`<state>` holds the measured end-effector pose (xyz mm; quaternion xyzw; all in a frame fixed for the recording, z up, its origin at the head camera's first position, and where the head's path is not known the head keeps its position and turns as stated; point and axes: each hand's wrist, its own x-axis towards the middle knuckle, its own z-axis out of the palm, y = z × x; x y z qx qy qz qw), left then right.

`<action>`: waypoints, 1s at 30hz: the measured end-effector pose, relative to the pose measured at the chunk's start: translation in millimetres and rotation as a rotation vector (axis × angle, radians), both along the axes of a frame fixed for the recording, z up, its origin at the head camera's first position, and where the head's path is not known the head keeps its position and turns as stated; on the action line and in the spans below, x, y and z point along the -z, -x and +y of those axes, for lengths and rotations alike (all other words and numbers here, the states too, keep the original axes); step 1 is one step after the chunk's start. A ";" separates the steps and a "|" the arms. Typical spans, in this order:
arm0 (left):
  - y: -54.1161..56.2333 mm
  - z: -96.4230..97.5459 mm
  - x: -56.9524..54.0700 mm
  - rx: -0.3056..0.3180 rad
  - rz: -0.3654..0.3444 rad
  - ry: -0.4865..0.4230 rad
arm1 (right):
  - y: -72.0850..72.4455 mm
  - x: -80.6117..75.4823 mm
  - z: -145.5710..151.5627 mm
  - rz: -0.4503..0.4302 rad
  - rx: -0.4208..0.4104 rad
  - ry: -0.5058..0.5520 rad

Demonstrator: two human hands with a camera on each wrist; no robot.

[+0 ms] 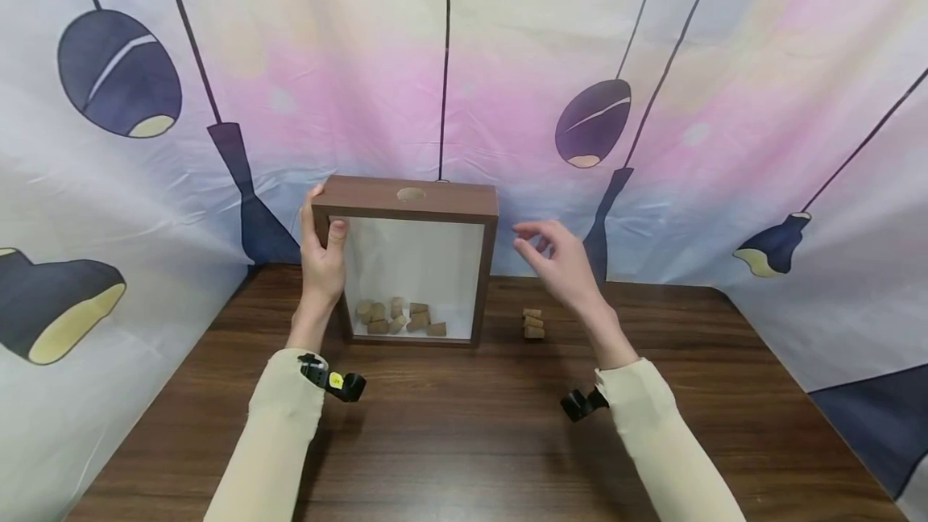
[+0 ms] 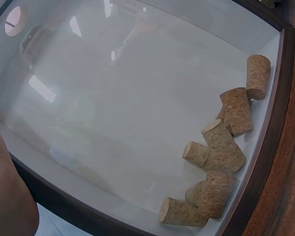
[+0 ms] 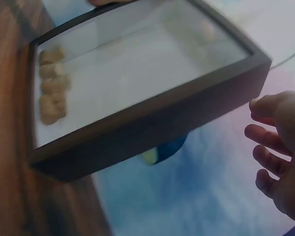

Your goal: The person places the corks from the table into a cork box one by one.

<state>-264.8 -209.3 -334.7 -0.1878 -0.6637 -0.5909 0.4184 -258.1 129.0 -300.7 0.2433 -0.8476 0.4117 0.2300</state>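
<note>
A wooden shadow box [image 1: 406, 209] with a clear front stands upright on the table, a round hole in its top. Several corks [image 1: 397, 319] lie heaped along its bottom inside, and the left wrist view shows these corks [image 2: 221, 145] close up. My left hand [image 1: 323, 260] grips the box's upper left side, thumb on the front frame. Off the box's right side, my right hand [image 1: 561, 260] is in the air with fingers loosely bent; nothing shows in its fingers [image 3: 268, 140] in the right wrist view. Below it, a few loose corks [image 1: 533, 324] rest on the table.
The dark wooden table [image 1: 464, 441] reaches back to a printed cloth backdrop [image 1: 522, 103] with lamp drawings, close behind the box. Wrist cameras [image 1: 346, 387] are strapped to both sleeves.
</note>
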 end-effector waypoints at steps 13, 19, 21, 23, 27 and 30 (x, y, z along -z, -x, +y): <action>-2.1 3.3 -3.5 0.019 0.054 -0.012 | -3.4 61.3 16.8 -0.143 0.036 -0.013; -4.2 3.4 -3.3 0.030 0.048 -0.015 | -5.6 86.3 22.9 -0.206 0.077 -0.061; -3.8 3.6 -2.5 0.039 0.049 -0.020 | -6.6 93.5 25.6 -0.220 0.096 -0.073; -3.9 4.1 -2.2 0.043 0.049 -0.024 | -7.5 99.3 28.3 -0.223 0.108 -0.074; -3.3 4.3 -1.3 0.041 0.061 -0.025 | -7.8 106.5 33.2 -0.233 0.123 -0.087; 2.5 0.9 3.0 0.054 0.068 -0.030 | -7.2 109.6 35.6 -0.250 0.122 -0.112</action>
